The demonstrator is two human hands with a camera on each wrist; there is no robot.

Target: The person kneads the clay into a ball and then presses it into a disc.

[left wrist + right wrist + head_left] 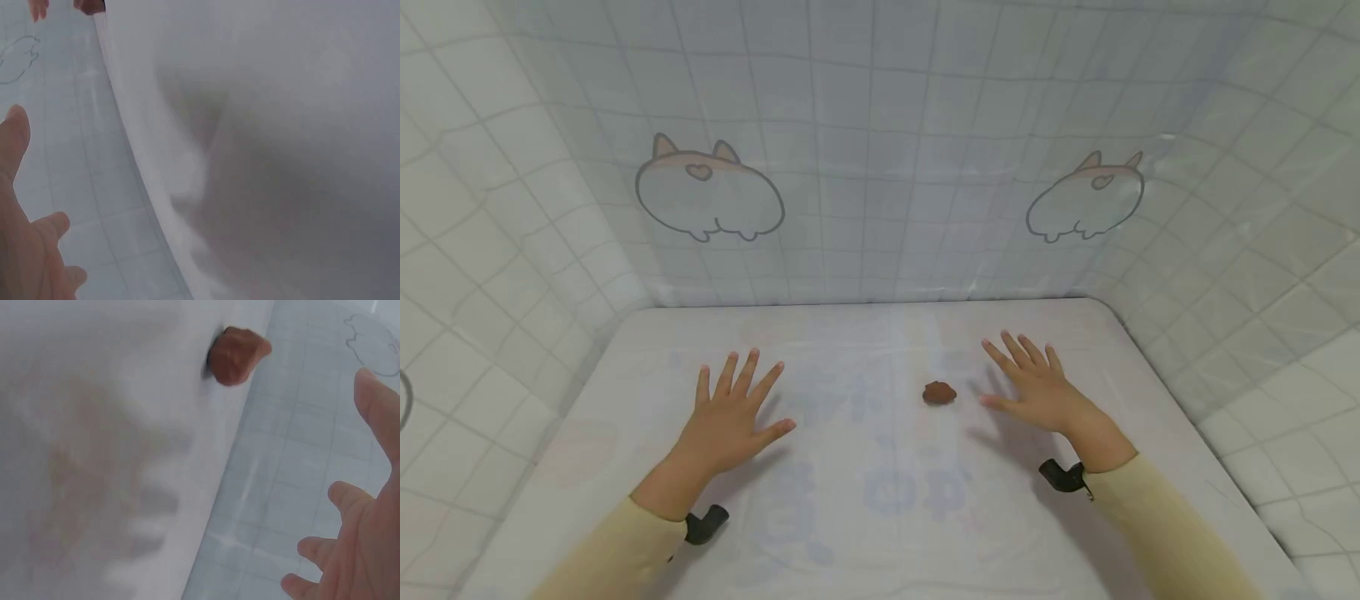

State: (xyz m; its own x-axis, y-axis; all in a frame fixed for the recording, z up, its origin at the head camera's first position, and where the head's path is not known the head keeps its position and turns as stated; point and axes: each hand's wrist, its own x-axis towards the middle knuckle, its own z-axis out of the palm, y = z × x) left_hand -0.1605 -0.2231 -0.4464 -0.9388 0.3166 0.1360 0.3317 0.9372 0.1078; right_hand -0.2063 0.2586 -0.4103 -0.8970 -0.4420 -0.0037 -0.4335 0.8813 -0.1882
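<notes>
A small reddish-brown lump (pixel 939 392) with an uneven surface lies on the white table, right of the middle. What it is made of I cannot tell. My right hand (pixel 1033 387) hovers just to its right, fingers spread and straight, apart from the lump. Over the left part of the table my left hand (pixel 730 421) is held up, palm down with fingers fanned out, holding nothing. In the right wrist view the lump (pixel 236 356) sits near the table's edge, with the right hand's fingers (pixel 350 499) off to the side.
A pale cloth or sheet covers the table (pixel 880 350), with faint coloured marks showing on it. White grid-patterned curtains (pixel 895 158) surround it at the back and both sides, the back one printed with rounded animal drawings (pixel 710 196). Small black devices (pixel 706 525) sit at the wrists.
</notes>
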